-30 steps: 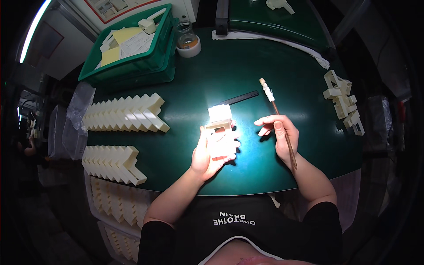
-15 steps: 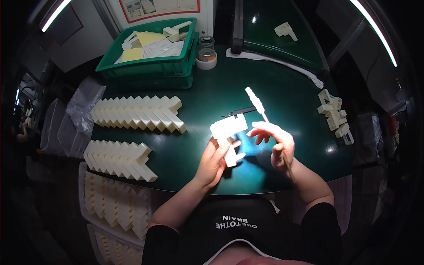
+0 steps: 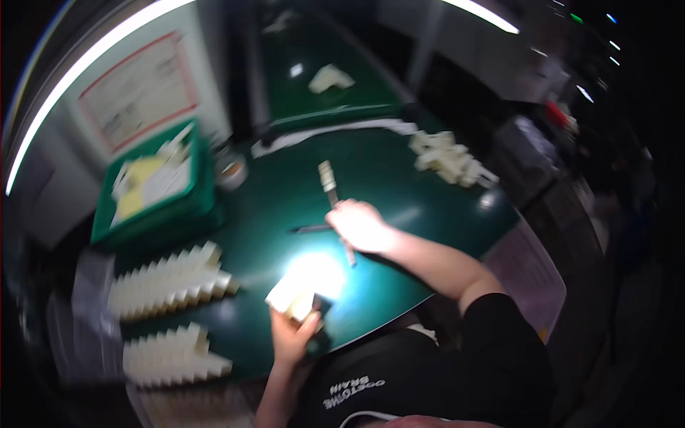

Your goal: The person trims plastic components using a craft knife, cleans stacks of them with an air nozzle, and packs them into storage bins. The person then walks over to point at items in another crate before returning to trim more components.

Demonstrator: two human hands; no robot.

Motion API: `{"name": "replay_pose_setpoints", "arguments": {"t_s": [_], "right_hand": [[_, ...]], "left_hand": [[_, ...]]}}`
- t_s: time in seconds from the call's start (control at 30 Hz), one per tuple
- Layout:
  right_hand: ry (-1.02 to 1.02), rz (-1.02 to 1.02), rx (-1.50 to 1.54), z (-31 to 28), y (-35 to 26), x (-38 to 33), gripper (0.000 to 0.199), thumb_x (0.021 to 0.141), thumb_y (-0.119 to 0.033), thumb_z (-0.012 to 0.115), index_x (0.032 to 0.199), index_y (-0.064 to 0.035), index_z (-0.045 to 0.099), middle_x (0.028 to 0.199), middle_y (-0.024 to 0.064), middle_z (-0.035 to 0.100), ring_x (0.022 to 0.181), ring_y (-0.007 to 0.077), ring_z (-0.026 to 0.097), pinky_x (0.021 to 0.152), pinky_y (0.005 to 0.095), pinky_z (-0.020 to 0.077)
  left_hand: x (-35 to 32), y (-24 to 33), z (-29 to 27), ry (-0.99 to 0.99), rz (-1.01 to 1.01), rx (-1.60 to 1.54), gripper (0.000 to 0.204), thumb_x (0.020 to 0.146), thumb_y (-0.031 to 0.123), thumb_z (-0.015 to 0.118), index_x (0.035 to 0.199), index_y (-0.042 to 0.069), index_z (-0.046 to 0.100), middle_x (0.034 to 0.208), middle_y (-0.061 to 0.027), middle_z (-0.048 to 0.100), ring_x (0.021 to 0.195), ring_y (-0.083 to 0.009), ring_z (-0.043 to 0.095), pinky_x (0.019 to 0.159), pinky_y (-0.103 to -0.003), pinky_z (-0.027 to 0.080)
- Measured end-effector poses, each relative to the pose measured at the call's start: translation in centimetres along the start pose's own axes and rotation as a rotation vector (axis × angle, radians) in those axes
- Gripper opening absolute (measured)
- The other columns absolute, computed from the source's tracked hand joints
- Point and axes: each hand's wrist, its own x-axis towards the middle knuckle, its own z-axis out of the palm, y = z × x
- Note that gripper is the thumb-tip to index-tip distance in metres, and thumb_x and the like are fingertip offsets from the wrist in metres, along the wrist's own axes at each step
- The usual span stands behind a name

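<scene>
head view, blurred: left hand [image 3: 291, 335] has drawn the cream part [image 3: 292, 298], still gripped, to the table's [image 3: 399, 178] near edge; right hand [image 3: 360, 225], fist closed, probably keeps the brush [image 3: 330, 184].

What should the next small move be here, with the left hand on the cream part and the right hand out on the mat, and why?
Probably bring the right hand and its brush-like tool back to the cream part. The left hand holds that part at the table's near edge, while the right hand rests apart from it, further out on the green mat. The picture is blurred, so this is tentative.
</scene>
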Motion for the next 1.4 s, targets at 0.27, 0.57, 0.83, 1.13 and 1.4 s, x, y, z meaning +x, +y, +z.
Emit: {"name": "replay_pose_setpoints", "arguments": {"t_s": [0.27, 0.57, 0.83, 1.13, 1.4], "right_hand": [[0.190, -0.054, 0.293, 4.6, -3.0, 0.4, 0.018, 0.073, -0.010, 0.066, 0.082, -0.0003, 0.054, 0.086, 0.0150, 0.056, 0.087, 0.0290, 0.058, 0.068, 0.0384, 0.0486], [0.692, 0.288, 0.497, 4.2, 1.1, -11.0, 0.016, 0.082, -0.011, 0.061, 0.094, -0.0063, 0.052, 0.079, 0.0107, 0.055, 0.076, 0.0279, 0.060, 0.064, 0.0434, 0.0479], [0.681, 0.569, 0.215, 6.0, 4.0, -17.5, 0.019, 0.089, -0.023, 0.058, 0.095, -0.0069, 0.051, 0.077, 0.0107, 0.057, 0.077, 0.0293, 0.063, 0.062, 0.0420, 0.0496], [0.649, 0.626, 0.343, 4.8, 3.8, -18.2, 0.021, 0.090, -0.024, 0.057, 0.095, -0.0051, 0.050, 0.078, 0.0130, 0.060, 0.077, 0.0299, 0.064, 0.064, 0.0417, 0.0511], [0.713, 0.692, 0.354, 5.3, 4.3, -19.3, 0.018, 0.090, -0.024, 0.059, 0.096, -0.0076, 0.055, 0.076, 0.0131, 0.061, 0.073, 0.0317, 0.065, 0.061, 0.0429, 0.0511]], "left_hand": [[4.3, -3.0, -8.2, -0.212, -0.128, 0.530, 0.053, 0.088, 0.021, 0.066, 0.133, 0.000, 0.048, 0.131, -0.0185, 0.053, 0.117, -0.0276, 0.052, 0.104, -0.041, 0.038], [14.1, -2.9, -1.8, -0.783, 0.816, 0.595, 0.048, 0.089, 0.020, 0.064, 0.130, 0.000, 0.049, 0.129, -0.0196, 0.053, 0.116, -0.0306, 0.052, 0.102, -0.042, 0.039], [10.8, -1.7, 5.5, -0.897, 1.306, 0.667, 0.044, 0.090, 0.019, 0.062, 0.127, -0.001, 0.051, 0.127, -0.0205, 0.054, 0.115, -0.0315, 0.053, 0.100, -0.042, 0.041], [13.7, -4.3, 8.5, -0.282, 0.515, 0.998, 0.044, 0.089, 0.014, 0.061, 0.124, -0.003, 0.041, 0.108, -0.0153, 0.047, 0.098, -0.0230, 0.050, 0.087, -0.037, 0.042], [14.2, -4.3, 9.9, -0.272, 0.564, 1.111, 0.055, 0.093, 0.017, 0.057, 0.135, -0.007, 0.030, 0.133, -0.0249, 0.044, 0.124, -0.0327, 0.046, 0.104, -0.041, 0.039]]}}
